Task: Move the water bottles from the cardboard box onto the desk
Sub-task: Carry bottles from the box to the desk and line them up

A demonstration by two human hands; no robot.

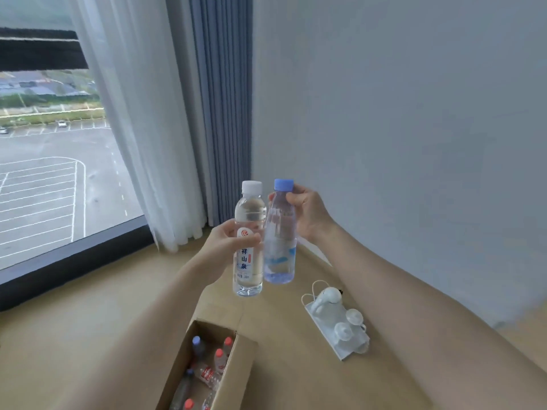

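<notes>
Hotel-like room: kettle tray (327, 335), long curtains (219, 113), window (88, 250) over a car park (44, 187).

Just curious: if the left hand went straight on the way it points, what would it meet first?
Likely the blue-capped bottle held by the right hand: the white-capped bottle in the left hand is right beside it, perhaps touching. Depth is unclear.

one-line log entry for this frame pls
phase: carry | left grip: holds white-cap bottle | right grip: holds blue-cap bottle | both upright, not yet on desk | cardboard box: more bottles inside
</notes>
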